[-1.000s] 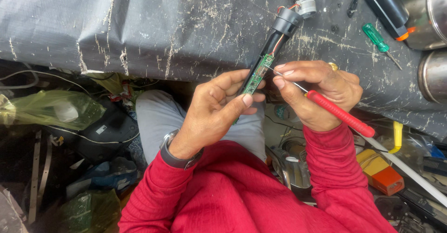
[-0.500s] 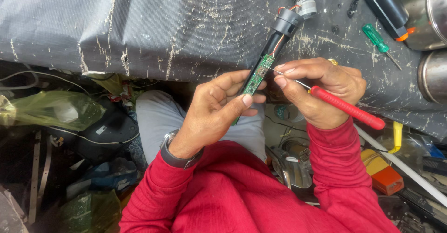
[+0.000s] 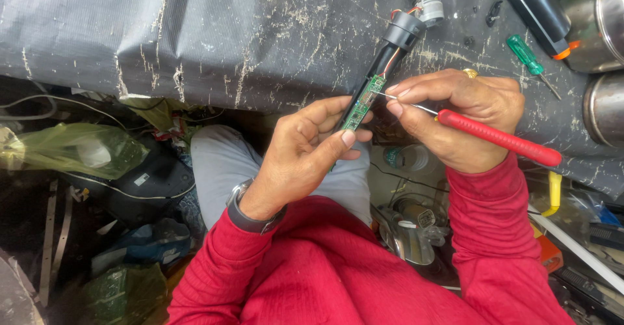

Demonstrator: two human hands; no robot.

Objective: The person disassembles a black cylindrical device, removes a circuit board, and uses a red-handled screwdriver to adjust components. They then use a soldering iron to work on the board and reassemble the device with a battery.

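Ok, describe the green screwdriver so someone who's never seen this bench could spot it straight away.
Start at the scratched dark sheet covering the bench and go to its upper right. Beside the steel cylinders lies the small green screwdriver, untouched. Its translucent green handle sets it apart from the red-handled tool in the right hand.

The scratched dark grey worktop (image 3: 214, 32) has a wide bare patch on its left side, so a hand can move there. On the right it is crowded: a small green-handled screwdriver (image 3: 524, 53), a black tube with an orange ring (image 3: 534, 10) and shiny round metal cans (image 3: 601, 19) block the way.
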